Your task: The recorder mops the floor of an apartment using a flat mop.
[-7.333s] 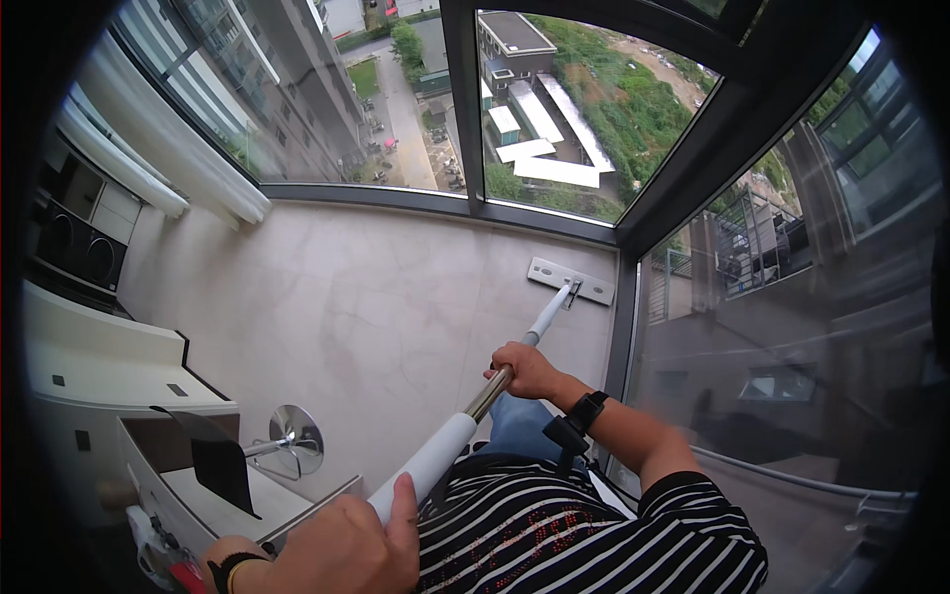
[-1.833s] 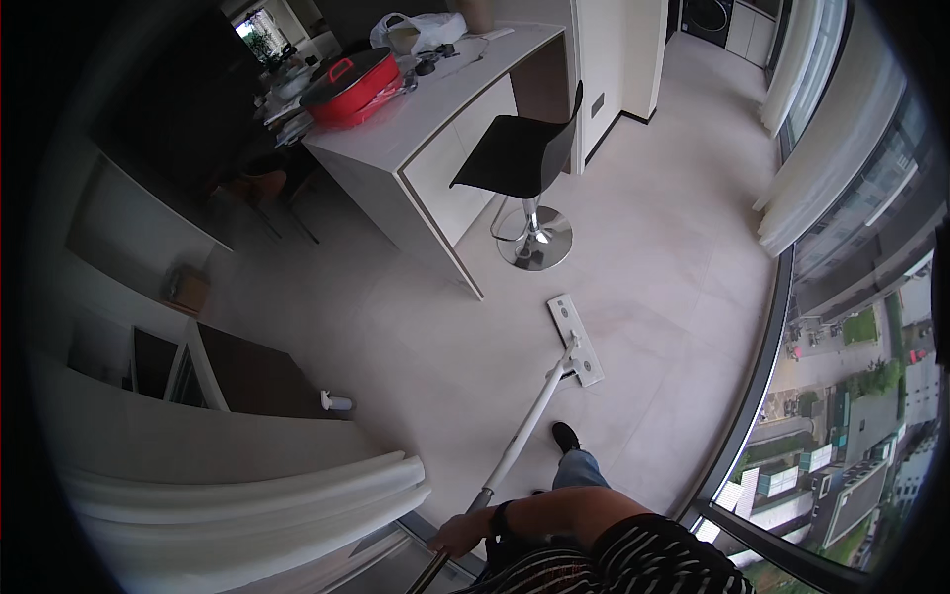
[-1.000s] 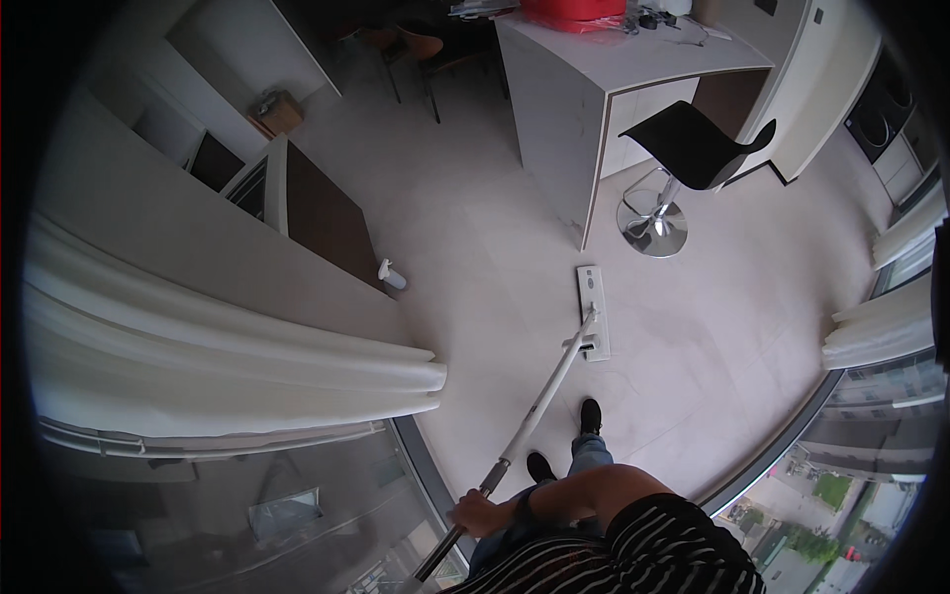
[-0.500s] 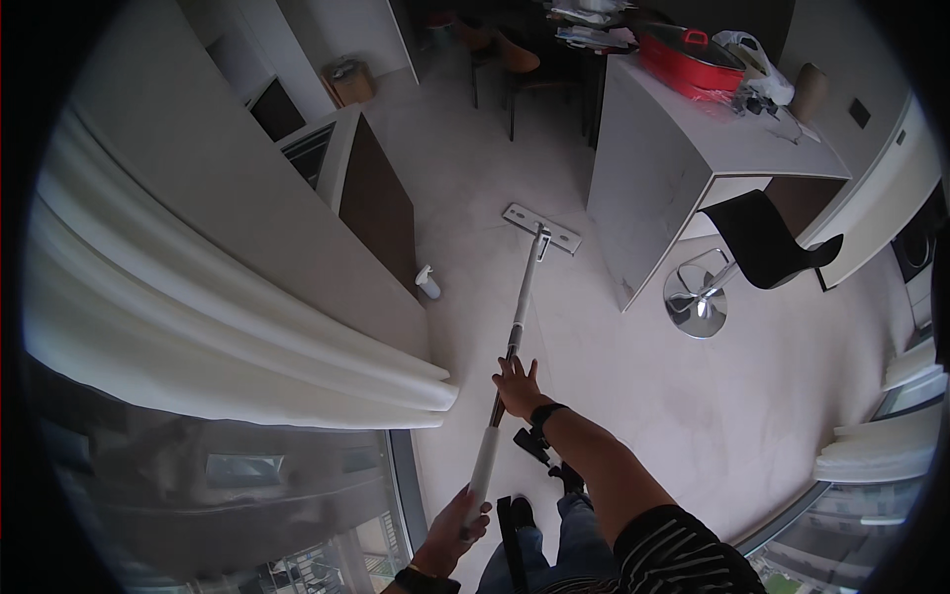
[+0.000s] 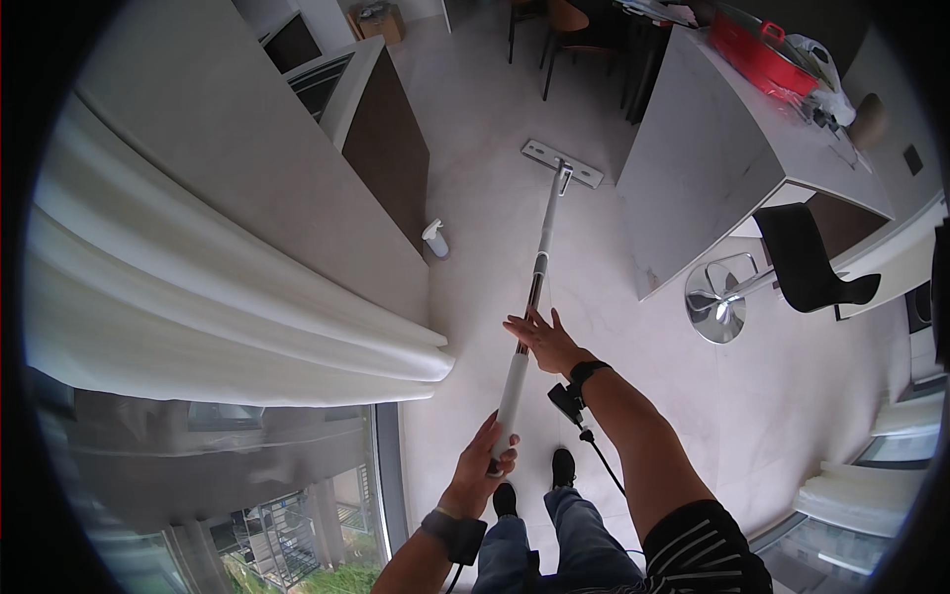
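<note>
A flat mop with a long pole [image 5: 547,233] reaches away from me across the pale floor. Its rectangular grey-white head [image 5: 577,170] lies flat on the floor near the base of the white counter. My left hand [image 5: 477,465] is closed around the white handle grip at the near end. Higher up, my right hand [image 5: 550,343] lies against the dark metallic section of the pole, its fingers stretched and spread rather than wrapped round it. A black device with a cable hangs by my right wrist.
A white spray bottle [image 5: 435,239] stands by the wall at left, near a white curtain [image 5: 247,307]. To the right are a marble-patterned counter [image 5: 698,163] bearing a red pan [image 5: 762,54], and a black bar stool [image 5: 802,262]. Chairs [image 5: 569,45] stand farther off.
The mop head has moved farther away along the floor, toward the counter's far corner. Both hands have moved forward with the pole, and my view has shifted.
</note>
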{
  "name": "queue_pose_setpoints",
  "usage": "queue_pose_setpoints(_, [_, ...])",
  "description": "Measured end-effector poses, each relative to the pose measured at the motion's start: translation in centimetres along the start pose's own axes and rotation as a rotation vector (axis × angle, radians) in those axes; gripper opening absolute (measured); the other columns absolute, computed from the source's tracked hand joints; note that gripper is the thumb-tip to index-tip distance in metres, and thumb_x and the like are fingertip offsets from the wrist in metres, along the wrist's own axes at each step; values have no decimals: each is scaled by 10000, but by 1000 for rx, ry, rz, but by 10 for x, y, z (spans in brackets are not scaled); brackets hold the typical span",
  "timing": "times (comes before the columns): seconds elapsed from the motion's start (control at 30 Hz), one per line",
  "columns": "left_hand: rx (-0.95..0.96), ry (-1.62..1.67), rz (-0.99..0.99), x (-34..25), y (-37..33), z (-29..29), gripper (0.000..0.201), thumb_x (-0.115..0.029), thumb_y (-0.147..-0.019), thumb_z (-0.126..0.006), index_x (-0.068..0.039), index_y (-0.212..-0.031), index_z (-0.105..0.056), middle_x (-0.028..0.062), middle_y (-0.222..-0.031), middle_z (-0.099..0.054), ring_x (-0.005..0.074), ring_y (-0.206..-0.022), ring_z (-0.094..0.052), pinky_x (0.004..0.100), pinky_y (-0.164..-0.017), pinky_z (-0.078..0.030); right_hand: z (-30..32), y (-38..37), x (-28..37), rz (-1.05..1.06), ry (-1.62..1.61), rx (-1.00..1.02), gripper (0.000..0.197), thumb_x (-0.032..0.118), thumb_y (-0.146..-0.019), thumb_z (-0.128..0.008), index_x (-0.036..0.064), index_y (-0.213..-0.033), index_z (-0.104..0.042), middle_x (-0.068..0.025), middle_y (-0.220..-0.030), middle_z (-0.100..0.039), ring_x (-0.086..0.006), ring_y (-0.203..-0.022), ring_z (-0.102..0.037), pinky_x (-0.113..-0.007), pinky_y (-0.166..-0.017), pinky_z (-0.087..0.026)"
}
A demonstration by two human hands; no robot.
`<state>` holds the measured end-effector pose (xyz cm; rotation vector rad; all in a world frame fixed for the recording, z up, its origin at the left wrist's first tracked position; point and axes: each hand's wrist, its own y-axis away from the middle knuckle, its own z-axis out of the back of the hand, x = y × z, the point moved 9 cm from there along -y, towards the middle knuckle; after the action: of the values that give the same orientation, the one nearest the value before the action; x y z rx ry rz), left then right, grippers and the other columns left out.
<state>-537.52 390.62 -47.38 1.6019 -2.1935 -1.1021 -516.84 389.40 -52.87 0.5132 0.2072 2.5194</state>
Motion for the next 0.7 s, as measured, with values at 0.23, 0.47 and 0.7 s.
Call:
queue_pose_setpoints(0.23, [-743, -388, 323, 88, 354, 139, 480, -329, -924, -502, -81, -1328, -428, 77, -881, -591, 137, -663, -556, 282, -496, -455, -129, 133, 308, 955, -297, 246, 92, 122, -851, -472, 85, -912, -529, -94, -828, -600, -281, -802, -588, -392, -711, -441])
queue_pose_setpoints(0.47, [-932, -675, 370, 62, 471, 120, 477, -336, -926, -493, -68, -1317, -438, 90, -881, -592, 144, -661, -556, 289, -486, -451, -39, 259, 531, 1238, -690, 708, 373, 202, -842, -530, 103, -1201, -550, -146, -1205, -549, -307, -1088, -518, -377, -936, -420])
queue_pose_setpoints(0.7, [-806, -1076, 173, 48, 434, 128, 477, -344, -928, -484, -55, -1307, -448, 102, -882, -593, 152, -659, -555, 295, -476, -448, -123, 148, 387, 756, -365, 245, 69, 175, -735, -586, 122, -761, -621, -68, -733, -623, -281, -785, -624, -429, -685, -463])
